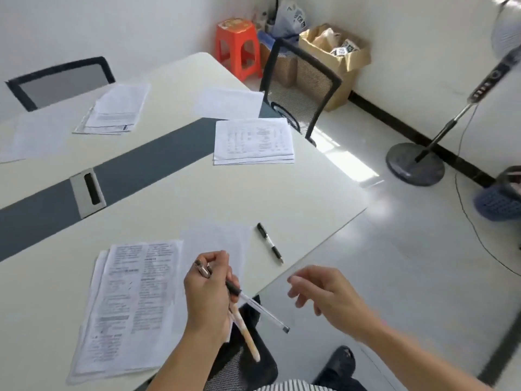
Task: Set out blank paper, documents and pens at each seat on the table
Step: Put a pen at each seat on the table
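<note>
My left hand grips a bundle of pens over the near seat, their ends sticking out toward the right. My right hand hovers open just off the table's edge, holding nothing. A black pen lies on the table beside a blank sheet. A printed document stack lies left of that sheet. A second document stack and a blank sheet lie at the far right seat. A third document stack lies at the far left seat with a blank sheet beside it.
The white table has a grey centre strip with a cable slot. Mesh chairs stand at the far right, far left and below my hands. A fan stand, an orange stool and a cardboard box are on the floor.
</note>
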Demonstrator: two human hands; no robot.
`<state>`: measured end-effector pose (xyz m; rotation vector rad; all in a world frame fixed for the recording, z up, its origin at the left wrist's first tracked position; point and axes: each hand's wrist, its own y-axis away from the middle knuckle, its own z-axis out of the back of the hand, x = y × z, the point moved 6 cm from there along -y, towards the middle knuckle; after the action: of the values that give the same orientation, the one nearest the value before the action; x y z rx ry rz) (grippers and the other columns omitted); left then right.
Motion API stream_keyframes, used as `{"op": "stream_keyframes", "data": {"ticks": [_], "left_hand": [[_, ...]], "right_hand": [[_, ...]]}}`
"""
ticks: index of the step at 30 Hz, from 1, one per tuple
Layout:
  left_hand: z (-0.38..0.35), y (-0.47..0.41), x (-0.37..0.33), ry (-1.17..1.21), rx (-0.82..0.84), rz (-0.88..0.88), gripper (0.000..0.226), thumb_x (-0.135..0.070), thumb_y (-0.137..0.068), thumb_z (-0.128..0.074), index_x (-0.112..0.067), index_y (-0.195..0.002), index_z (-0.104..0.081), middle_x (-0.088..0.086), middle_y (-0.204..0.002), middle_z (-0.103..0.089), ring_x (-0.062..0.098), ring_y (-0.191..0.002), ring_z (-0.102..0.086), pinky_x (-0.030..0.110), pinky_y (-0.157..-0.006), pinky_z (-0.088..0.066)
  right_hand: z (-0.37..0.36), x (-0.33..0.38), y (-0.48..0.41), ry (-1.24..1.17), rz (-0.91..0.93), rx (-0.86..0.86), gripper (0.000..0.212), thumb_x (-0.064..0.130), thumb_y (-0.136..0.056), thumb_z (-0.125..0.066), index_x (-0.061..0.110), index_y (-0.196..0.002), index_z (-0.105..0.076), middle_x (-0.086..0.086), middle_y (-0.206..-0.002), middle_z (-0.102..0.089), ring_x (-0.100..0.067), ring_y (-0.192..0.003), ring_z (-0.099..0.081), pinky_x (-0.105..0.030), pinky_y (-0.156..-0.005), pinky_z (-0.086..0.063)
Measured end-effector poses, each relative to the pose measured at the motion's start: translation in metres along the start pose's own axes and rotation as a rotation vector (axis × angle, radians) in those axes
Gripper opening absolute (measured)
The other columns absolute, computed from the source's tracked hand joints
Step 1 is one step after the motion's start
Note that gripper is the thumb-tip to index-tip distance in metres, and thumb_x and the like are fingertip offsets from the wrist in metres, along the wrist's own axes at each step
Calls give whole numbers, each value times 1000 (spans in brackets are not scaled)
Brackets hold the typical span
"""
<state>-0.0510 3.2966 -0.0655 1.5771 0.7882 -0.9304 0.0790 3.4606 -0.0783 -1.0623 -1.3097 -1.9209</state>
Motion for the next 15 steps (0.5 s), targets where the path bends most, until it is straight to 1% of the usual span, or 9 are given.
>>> {"op": "stream_keyframes", "data": {"ticks": [2, 4, 6, 8, 10, 12, 15], "left_hand": [[-40, 7, 5, -31, 49, -42, 21, -13, -96, -55, -13, -76, -52, -2, -45, -46, 16, -42, -43, 23, -39, -32], [-80, 17, 10, -78, 91, -92, 21, -15, -96, -56, -12, -75, -53, 0, -45, -46, 18, -42, -42, 26, -40, -33], [-121, 28, 18, -137, 127, -137, 19, -17, -95, -57, -11, -77, -54, 4, -47, -47, 17, -41, -43, 28, -39, -35], [-163, 43, 30, -201, 160, -165, 18, -17, -95, -58, -9, -79, -56, 9, -51, -47, 15, -41, -43, 28, -39, -37], [-208, 57, 48, -260, 201, -172, 18, -19, -94, -60, -9, -78, -57, 12, -57, -47, 16, -45, -43, 25, -40, -38], [-254, 71, 67, -306, 285, -140, 20, -22, -93, -60, -12, -76, -59, 10, -59, -47, 18, -49, -41, 25, -42, -35], [-310, 84, 90, -330, 358, -37, 19, -21, -94, -58, -10, -79, -59, 1, -52, -45, 17, -47, -36, 24, -39, -26]], "right_hand": [[11, -6, 22, -124, -57, 101, 23, 29, -95, -59, 8, -101, -69, -8, -90, -76, -16, -74, -71, -23, -52, -45], [30, -16, 36, -210, -86, 178, 26, 29, -94, -61, 6, -104, -68, -9, -91, -76, -18, -76, -71, -24, -52, -45], [59, -29, 46, -268, -85, 201, 26, 28, -92, -66, 5, -104, -69, -9, -84, -75, -17, -72, -69, -23, -52, -44], [97, -45, 54, -279, -80, 174, 25, 28, -90, -68, 4, -99, -71, -3, -68, -68, -14, -61, -61, -22, -50, -42], [142, -62, 60, -244, -75, 120, 26, 32, -90, -67, 6, -94, -72, 2, -55, -55, -12, -51, -50, -22, -49, -37], [191, -83, 63, -231, -75, 42, 25, 29, -93, -63, 6, -91, -72, 7, -52, -44, -11, -49, -41, -22, -47, -32], [267, -115, 73, -150, -93, -127, 22, 24, -97, -58, 9, -87, -71, 13, -50, -39, -9, -50, -37, -20, -47, -30]]}}
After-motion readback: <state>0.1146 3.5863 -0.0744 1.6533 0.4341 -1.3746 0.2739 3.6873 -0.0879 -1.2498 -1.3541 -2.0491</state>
